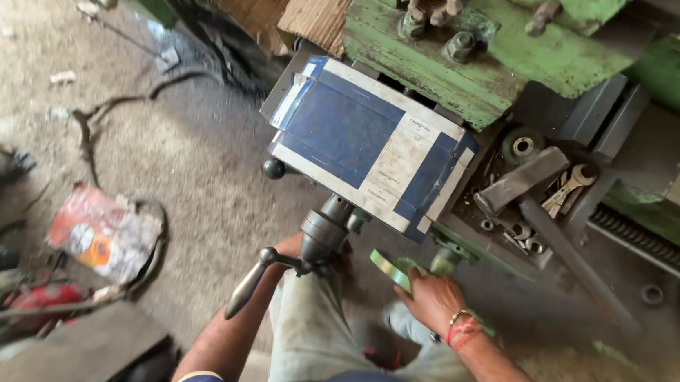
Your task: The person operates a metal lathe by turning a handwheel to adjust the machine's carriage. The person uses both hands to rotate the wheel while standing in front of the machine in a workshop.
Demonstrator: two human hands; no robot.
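Two hands: both the person's own, each at a control on the front of the green metal lathe (481, 72)
Left hand (292, 248): mostly hidden behind the dark steel hub (322, 232); cannot tell whether it grips or only rests there
Levers on that hub: two in view, one long dark handle (248, 287) slanting down-left, one short arm ending in a black ball knob (274, 168)
Right hand (435, 299): fingers curled over the rim of one green handwheel (391, 267), red thread band at the wrist
Flattened blue-and-white cardboard box (368, 152): one, lying on the lathe carriage above both hands
Tool tray (493, 203): one grey steel block (521, 181), one long dark bar (576, 261), at least one open-ended spanner (570, 186), several loose nuts
Floor at left: one crumpled red printed bag (103, 232)
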